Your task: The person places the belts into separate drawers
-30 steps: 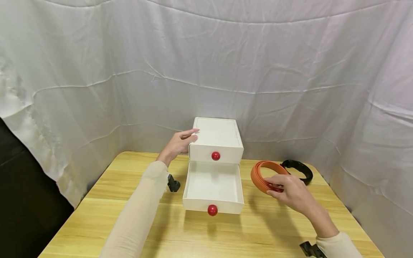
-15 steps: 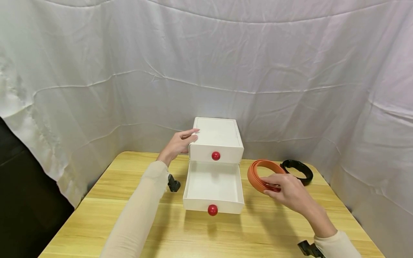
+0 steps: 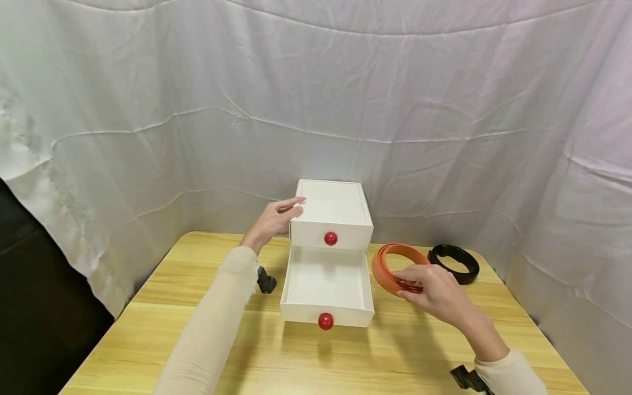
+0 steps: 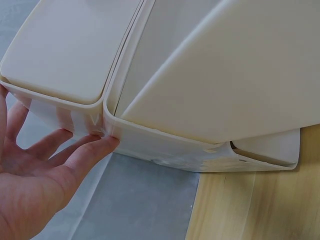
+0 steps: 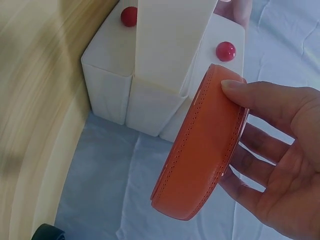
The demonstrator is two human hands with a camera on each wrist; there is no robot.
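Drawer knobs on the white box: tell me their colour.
Both drawer knobs are glossy red, clearest in the head view, one on the open lower drawer, one above.

The scene is evenly and brightly lit, soft shadows are cast on the table (image 3: pixel 306 356), and motion blur is seen in the right wrist view.

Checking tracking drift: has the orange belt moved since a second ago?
Yes. The orange belt, held by the right hand, has shifted left toward the open lower drawer, away from the black belt.

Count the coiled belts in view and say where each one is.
2. The orange belt is gripped in the right hand, beside the open lower drawer. The black belt lies on the table behind it.
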